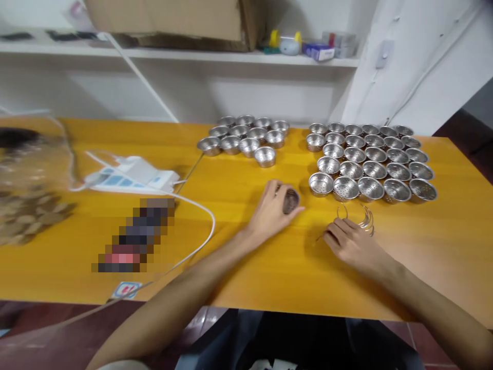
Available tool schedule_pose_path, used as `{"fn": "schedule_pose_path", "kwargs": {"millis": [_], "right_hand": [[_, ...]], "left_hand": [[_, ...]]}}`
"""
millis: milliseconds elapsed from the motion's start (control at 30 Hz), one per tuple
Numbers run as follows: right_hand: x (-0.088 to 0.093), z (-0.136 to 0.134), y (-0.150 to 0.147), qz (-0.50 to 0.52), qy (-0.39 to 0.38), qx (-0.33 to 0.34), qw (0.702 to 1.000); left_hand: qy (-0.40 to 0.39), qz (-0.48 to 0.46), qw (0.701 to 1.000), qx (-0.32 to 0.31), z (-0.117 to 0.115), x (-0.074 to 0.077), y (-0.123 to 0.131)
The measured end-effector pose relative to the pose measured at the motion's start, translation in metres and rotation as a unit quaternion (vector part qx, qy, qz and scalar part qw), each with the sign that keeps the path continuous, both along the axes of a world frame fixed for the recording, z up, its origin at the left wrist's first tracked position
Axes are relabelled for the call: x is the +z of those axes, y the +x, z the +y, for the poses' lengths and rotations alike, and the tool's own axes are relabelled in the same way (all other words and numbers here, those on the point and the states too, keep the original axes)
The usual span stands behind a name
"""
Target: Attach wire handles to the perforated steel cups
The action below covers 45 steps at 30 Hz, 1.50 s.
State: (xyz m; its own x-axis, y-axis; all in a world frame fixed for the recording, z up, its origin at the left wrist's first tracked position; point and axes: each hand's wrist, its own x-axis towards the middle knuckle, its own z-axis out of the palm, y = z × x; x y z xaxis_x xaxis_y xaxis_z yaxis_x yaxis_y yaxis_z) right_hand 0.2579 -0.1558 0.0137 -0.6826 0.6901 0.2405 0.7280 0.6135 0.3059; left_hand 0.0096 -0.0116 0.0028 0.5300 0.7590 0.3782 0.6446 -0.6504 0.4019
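Note:
My left hand is wrapped round a small metal cup, tilted so its opening faces right. My right hand is closed near several thin curved metal rings on the yellow table; a thin wire end shows left of its fingertips, but what exactly it grips is too small to tell. Rows of perforated metal cups stand beyond my right hand. A smaller group of metal cups stands beyond my left hand.
On the left lie a white power strip, its looping cable, a pixelated dark item and a heap of brown pieces. Behind the table, a shelf holds a cardboard box and small items.

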Motion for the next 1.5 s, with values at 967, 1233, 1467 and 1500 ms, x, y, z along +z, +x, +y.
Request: {"fn": "schedule_pose_path", "kwargs": {"millis": [967,1233,1467,1500], "right_hand": [[0.009,0.010,0.001,0.502,0.046,-0.075,0.861],[0.015,0.003,-0.003,0.573,-0.059,-0.170,0.799],[0.013,0.003,-0.004,0.633,-0.167,-0.166,0.737],[0.013,0.004,-0.004,0.639,-0.183,-0.169,0.728]], "left_hand": [[-0.363,-0.357,0.824,-0.248,-0.018,-0.005,0.008],[-0.417,-0.326,0.806,-0.265,-0.028,-0.002,0.003],[-0.421,-0.310,0.803,-0.287,-0.037,0.004,0.008],[-0.408,-0.311,0.809,-0.287,-0.038,0.004,0.009]]}}
